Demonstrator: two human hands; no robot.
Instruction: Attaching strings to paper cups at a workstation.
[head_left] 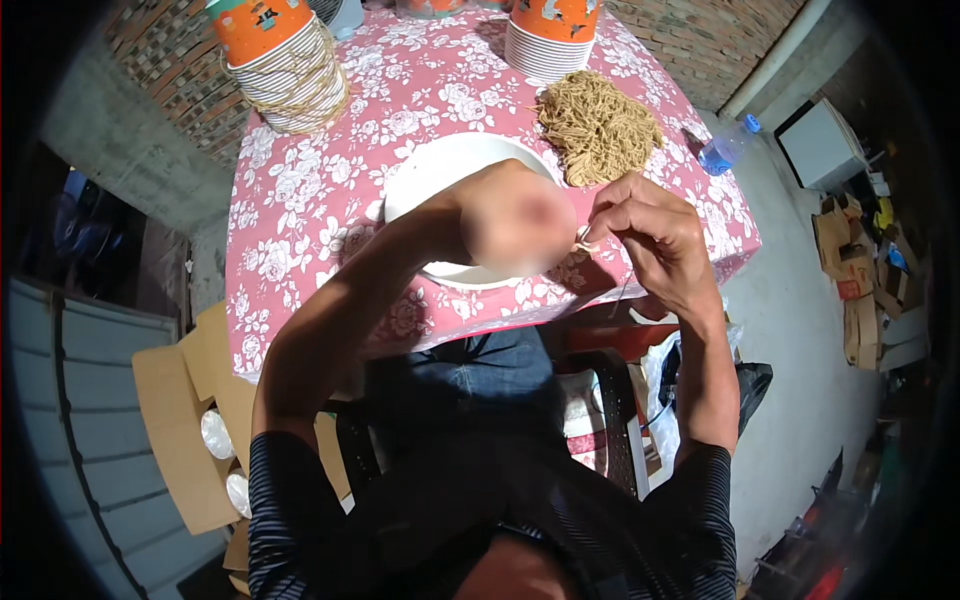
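Over the right part of a round white basin (428, 160) is my left hand (515, 215); a blur covers its fingers, so I cannot tell how they are closed. Just right of it, my right hand (660, 235) pinches a thin pale string (584, 240) between thumb and fingertips. A small loop of that string shows between the two hands, above the table's front edge. Behind my right hand lies a heap of tan cord (600, 125), loose and tangled on the cloth.
A pink flowered cloth (290, 215) covers the table. At the back stand a cord-wrapped stack of paper tubs (295, 85) and another tub stack (550, 50). A plastic bottle (722, 155) stands beyond the right edge. Open cardboard boxes (180, 430) sit at lower left.
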